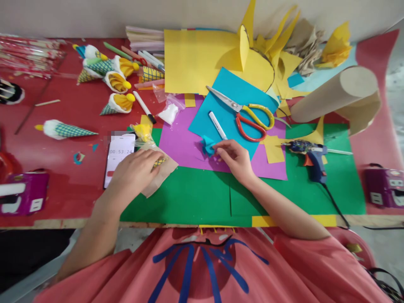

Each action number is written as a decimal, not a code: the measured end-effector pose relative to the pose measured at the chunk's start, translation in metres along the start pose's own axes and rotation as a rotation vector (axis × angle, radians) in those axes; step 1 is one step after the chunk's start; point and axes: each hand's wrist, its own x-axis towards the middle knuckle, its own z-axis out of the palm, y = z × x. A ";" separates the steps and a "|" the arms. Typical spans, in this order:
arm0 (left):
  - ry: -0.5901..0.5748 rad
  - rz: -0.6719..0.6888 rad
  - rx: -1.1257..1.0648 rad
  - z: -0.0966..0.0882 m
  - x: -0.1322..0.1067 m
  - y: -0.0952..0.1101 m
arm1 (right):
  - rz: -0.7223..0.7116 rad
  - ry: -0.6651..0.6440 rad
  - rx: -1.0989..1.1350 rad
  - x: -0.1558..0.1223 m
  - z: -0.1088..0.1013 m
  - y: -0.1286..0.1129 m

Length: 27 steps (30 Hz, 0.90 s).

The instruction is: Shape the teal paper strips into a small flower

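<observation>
My left hand [135, 170] lies over a tan paper cone [158, 174] with a yellow checked pattern, fingers curled round it, beside a phone [119, 155] showing a timer. My right hand [235, 158] pinches a small folded blue paper piece [207, 145] that rests on the purple sheet [186, 145]. A white marker [217, 125] lies just beyond the blue piece on a blue sheet [233, 90]. Scissors [249, 115] with yellow and red handles lie further right.
A blue glue gun [311, 155] sits on the green sheet [195, 198] at right, cord trailing off the edge. Finished paper cones [109, 78] lie at far left. Yellow sheets [192, 59], a cardboard roll [341, 94] and purple tape dispensers [385, 187] ring the red table [63, 118].
</observation>
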 end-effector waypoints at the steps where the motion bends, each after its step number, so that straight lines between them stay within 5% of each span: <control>1: 0.034 -0.024 -0.045 -0.003 0.001 0.001 | -0.030 -0.003 -0.002 -0.001 -0.001 0.000; 4: 0.167 -0.084 -0.351 -0.015 0.007 0.005 | -0.158 0.037 -0.014 -0.002 -0.003 -0.002; 8: 0.438 -0.159 -1.172 -0.012 0.027 0.025 | -0.308 0.154 -0.130 -0.004 -0.004 -0.008; 11: 0.279 -0.298 -1.736 0.008 0.045 0.050 | -0.418 0.092 -0.303 -0.008 -0.004 -0.011; 14: 0.176 -0.384 -1.935 0.028 0.054 0.070 | -0.430 -0.132 -0.363 -0.013 -0.002 -0.009; 19: 0.212 -0.342 -1.830 0.041 0.053 0.073 | -0.296 -0.187 -0.280 -0.015 -0.004 -0.007; 23: 0.374 0.030 -1.122 0.036 0.048 0.063 | -0.173 -0.175 -0.226 -0.010 -0.010 -0.011; 27: 0.339 0.351 -0.454 0.035 0.045 0.057 | -0.182 -0.191 -0.281 -0.008 -0.009 -0.015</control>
